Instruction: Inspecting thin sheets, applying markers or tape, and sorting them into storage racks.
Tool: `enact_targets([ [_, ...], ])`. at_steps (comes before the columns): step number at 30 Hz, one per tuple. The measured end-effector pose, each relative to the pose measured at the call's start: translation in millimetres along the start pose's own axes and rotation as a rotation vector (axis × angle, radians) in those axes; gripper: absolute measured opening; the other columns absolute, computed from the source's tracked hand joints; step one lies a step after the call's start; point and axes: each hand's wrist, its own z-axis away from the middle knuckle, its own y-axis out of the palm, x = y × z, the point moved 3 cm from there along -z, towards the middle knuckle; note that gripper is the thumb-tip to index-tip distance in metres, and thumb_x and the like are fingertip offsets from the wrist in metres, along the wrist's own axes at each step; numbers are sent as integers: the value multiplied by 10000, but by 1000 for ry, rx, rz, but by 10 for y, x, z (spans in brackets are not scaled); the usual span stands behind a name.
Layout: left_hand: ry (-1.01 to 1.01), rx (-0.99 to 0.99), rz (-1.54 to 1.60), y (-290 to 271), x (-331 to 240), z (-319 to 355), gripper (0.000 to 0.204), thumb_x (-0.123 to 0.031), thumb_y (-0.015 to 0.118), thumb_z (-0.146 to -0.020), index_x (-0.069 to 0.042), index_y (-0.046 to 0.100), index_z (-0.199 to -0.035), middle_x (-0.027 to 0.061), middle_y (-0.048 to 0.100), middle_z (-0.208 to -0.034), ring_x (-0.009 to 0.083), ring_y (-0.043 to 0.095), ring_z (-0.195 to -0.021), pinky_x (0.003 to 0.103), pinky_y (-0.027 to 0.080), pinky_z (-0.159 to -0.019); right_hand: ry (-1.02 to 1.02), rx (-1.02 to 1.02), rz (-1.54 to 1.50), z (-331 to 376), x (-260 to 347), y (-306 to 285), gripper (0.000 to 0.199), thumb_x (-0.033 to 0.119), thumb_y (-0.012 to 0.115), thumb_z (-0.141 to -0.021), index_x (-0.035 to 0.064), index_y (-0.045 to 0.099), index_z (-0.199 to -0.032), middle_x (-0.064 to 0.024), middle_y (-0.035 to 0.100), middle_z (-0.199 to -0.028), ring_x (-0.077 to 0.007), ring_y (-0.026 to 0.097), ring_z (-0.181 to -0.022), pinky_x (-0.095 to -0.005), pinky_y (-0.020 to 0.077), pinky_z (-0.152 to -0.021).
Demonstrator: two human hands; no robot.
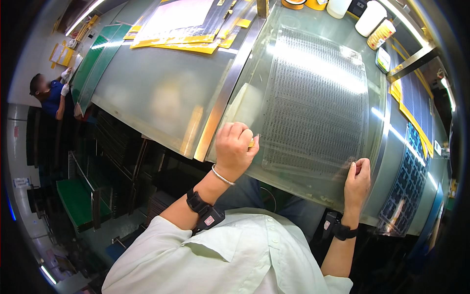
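A clear film sheet (316,105) printed with dense dark rows lies on the glass-topped table in front of me. My right hand (358,182) pinches the sheet's near right corner between thumb and bent fingers. Left of the sheet's near edge, my left hand (236,151) is closed, knuckles up, over the glass. A bit of something yellow shows between its thumb and fingers; the rest is hidden by the hand. Just beyond that hand lies a pale translucent piece (244,103), beside the sheet's left edge.
A metal strip (227,98) divides the table. Yellow-edged films (176,41) lie far left. White bottles (370,18) and a yellow-labelled container (381,34) stand at the back right. A blue patterned panel (406,181) lies right. A co-worker (51,98) holds a green panel (93,59) at far left.
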Motion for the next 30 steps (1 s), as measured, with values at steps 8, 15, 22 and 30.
enact_targets([
  [8,-15,42,81,-62,-109,72,240,-153,757,-687,-51,542,-716,76,567,-840,276,529,-814,399,428,-723,-376,184,-389,103,1271,260,35,24,602,-817,18,597,-850,-139,587,-841,-307,588,-783,-380,465,-707],
  [15,30,244,292,-182,-61,11,225,-180,728,-725,-34,563,-769,116,547,-953,305,510,-923,395,424,-807,-428,360,-300,290,1555,985,65,72,634,-778,54,578,-806,-91,568,-786,-304,563,-794,-416,458,-712],
  [22,78,312,479,-222,-4,85,125,-132,678,-765,-44,598,-805,122,559,-1190,322,485,-1129,429,370,-957,-242,517,-138,166,1573,1098,80,130,638,-754,66,594,-774,-106,610,-843,-310,596,-856,-430,475,-744],
  [30,135,409,680,-427,-35,-11,83,-86,677,-791,-46,623,-840,133,532,-1274,309,467,-1173,405,351,-993,-194,495,-75,124,1646,1067,104,155,629,-756,54,612,-772,-128,639,-818,-316,623,-846,-415,491,-758],
])
